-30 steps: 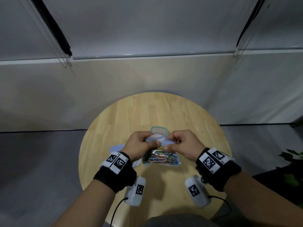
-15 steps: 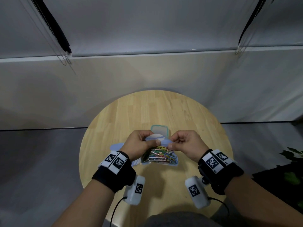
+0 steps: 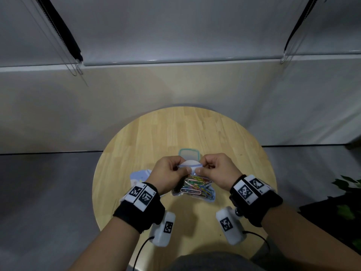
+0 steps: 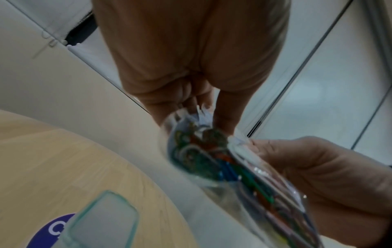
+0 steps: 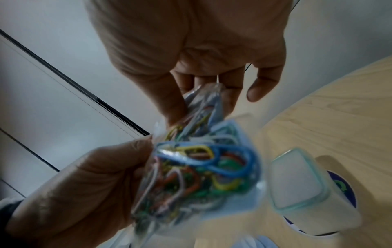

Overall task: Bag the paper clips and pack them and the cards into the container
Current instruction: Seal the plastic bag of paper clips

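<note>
Here both hands, left (image 3: 169, 174) and right (image 3: 215, 171), pinch clear crinkly bag (image 3: 195, 189) of wiry paper clips (image 5: 203, 169).

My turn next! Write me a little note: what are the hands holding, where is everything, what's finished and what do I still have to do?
Left hand and right hand: both pinch the top edge of the clear bag, held above the round table.
Paper clips: already inside the bag.
Container: on the table just beyond the hands.
Cards: on the table, partly hidden by the left hand.
Done: clips bagged.
Left: finish sealing the bag, if it isn't sealed, then pack bag and cards into the container.
</note>
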Motion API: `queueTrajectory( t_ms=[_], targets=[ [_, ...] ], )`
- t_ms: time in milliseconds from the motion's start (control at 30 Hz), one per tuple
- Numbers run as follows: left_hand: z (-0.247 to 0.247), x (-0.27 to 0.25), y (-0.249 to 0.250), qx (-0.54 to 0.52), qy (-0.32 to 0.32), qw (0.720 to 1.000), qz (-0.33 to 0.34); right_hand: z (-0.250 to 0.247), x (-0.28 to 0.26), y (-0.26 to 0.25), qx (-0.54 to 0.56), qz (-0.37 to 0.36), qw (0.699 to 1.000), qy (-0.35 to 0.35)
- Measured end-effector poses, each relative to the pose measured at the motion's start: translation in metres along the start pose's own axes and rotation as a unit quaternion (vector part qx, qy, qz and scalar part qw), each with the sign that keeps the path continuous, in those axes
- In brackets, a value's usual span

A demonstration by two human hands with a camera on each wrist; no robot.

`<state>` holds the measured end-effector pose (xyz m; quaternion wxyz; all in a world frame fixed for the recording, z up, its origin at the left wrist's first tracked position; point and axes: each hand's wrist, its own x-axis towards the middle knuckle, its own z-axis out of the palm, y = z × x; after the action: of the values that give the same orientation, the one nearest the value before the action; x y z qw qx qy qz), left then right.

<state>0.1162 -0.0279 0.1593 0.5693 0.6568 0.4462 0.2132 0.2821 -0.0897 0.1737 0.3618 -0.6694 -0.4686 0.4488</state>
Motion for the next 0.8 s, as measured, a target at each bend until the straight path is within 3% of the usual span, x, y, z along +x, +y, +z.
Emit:
queueTrajectory(
  t_ms=[167, 400, 567, 800],
  targets=[
    [0.000, 0.002, 0.002, 0.021, -0.012, 1.000, 0.013, 0.008, 0.008, 0.005, -0.076, -0.004, 0.997, 0.018],
    [0.004, 0.005, 0.006, 0.158, -0.013, 0.986, 0.054, 0.009, 0.007, 0.002, -0.157, -0.020, 0.987, -0.028],
    [-0.011, 0.005, 0.001, 0.075, -0.031, 0.997, 0.019, 0.003, 0.007, -0.002, -0.231, -0.035, 0.972, -0.021],
    [-0.020, 0.004, -0.002, 0.011, -0.040, 0.999, -0.023, 0.003, 0.006, 0.000, -0.247, -0.036, 0.968, -0.022]
  ],
)
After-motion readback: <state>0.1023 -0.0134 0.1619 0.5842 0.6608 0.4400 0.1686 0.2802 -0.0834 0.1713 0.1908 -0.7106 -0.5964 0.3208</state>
